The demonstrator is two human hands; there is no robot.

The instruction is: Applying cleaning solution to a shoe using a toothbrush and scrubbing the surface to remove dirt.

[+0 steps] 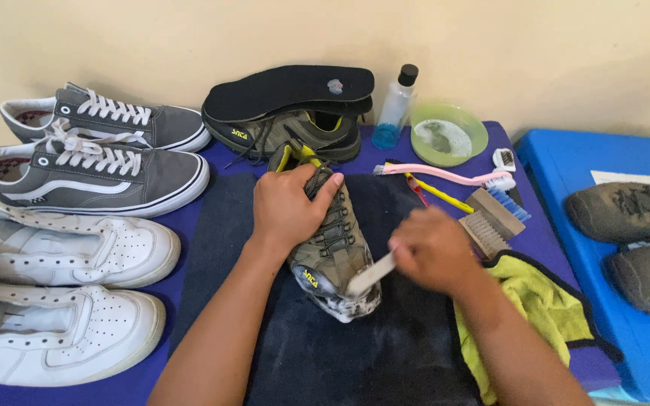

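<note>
The left hand (287, 207) clamps the olive hiking shoe (330, 248) around its laces, steadying it toe-down on the dark towel (385, 353) at the table's middle. The right hand (434, 252) closes around a small brush (370, 274), bristles against the soapy toe. Spare brushes (490, 214) and a yellow cloth (536, 308) lie within reach toward the right edge; a green bowl (449, 135) sits at the back edge.

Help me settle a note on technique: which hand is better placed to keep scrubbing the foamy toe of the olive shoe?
Right. The right hand holds the small brush against the soapy toe, while the left hand grips the olive shoe over the laces, steadying it.
</note>
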